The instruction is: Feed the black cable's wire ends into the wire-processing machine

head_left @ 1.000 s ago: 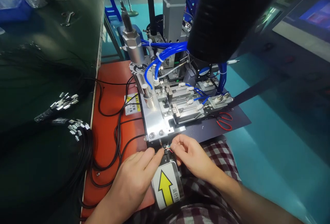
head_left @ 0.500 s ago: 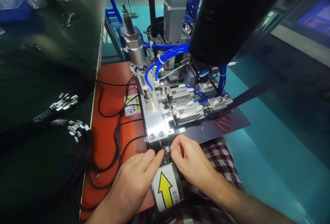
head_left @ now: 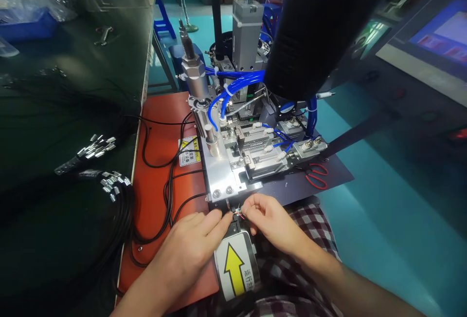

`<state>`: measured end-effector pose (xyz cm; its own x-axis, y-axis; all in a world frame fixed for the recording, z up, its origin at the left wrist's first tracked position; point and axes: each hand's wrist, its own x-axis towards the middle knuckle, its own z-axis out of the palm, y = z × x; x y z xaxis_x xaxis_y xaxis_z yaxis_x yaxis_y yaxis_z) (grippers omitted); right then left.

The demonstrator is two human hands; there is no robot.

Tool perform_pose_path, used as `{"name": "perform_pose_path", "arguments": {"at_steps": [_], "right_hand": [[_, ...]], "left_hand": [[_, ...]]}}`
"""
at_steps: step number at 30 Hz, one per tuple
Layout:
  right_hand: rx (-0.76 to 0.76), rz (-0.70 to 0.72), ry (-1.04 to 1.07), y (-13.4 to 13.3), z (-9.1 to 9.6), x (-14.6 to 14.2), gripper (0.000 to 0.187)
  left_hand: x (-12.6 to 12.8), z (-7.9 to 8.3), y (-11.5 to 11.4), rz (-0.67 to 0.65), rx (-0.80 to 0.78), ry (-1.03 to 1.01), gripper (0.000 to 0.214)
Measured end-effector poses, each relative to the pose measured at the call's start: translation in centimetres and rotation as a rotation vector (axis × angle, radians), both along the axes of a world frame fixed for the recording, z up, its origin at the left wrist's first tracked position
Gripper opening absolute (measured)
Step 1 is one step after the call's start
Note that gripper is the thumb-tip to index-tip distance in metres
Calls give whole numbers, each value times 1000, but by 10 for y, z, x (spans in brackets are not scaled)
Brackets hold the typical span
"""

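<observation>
In the head view, the left hand (head_left: 195, 239) reaches in with its fingers close together and its index fingertip at a small cluster of thin coloured wires (head_left: 238, 212), red and white among them; whether it grips anything underneath cannot be told; the right hand (head_left: 269, 217) has its thumb and index finger closed in a pinch on the loose ends of these wires, which lie in the narrow gap between the two hands; directly below the fingertips, a white label with a yellow arrow (head_left: 234, 268) points up toward them; just beyond the hands stands a bright silver metal plate (head_left: 219, 176) with two round bolts on its near edge; farther beyond them, glossy blue tubes (head_left: 243, 81) curve over the machine; left of the left hand, slim black cables (head_left: 168, 200) loop across a flat orange-red base plate (head_left: 160, 137); farther left, on the dark green bench (head_left: 120, 59), lies a bunch of black cables with silver metal ends (head_left: 116, 184); beyond the right hand and to its right, a red-handled hand tool (head_left: 316, 177) rests on a dark grey flat plate (head_left: 337, 177); purple-and-white checked cloth (head_left: 315, 224) shows below the right wrist.
</observation>
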<state>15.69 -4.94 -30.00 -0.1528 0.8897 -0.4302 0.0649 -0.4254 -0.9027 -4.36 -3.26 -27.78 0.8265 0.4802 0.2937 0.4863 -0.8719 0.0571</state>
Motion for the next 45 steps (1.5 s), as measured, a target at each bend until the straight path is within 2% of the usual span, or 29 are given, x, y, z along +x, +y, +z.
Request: {"name": "perform_pose_path", "arguments": {"at_steps": [7, 15, 23, 33, 45], "right_hand": [[30, -10, -4, -2, -3, 0, 14], [92, -93, -56, -3, 0, -4, 19], [400, -71, -215, -10, -7, -6, 14], [541, -91, -178, -12, -14, -8, 15], [379, -110, -170, -13, -10, -10, 15]], "left_hand": [[2, 7, 6, -62, 67, 19, 32], [0, 3, 5, -53, 8, -38, 30], [-1, 0, 6, -47, -20, -50, 29], [0, 1, 5, -39, -1, -53, 29], [-3, -2, 4, -39, -1, -51, 30]]}}
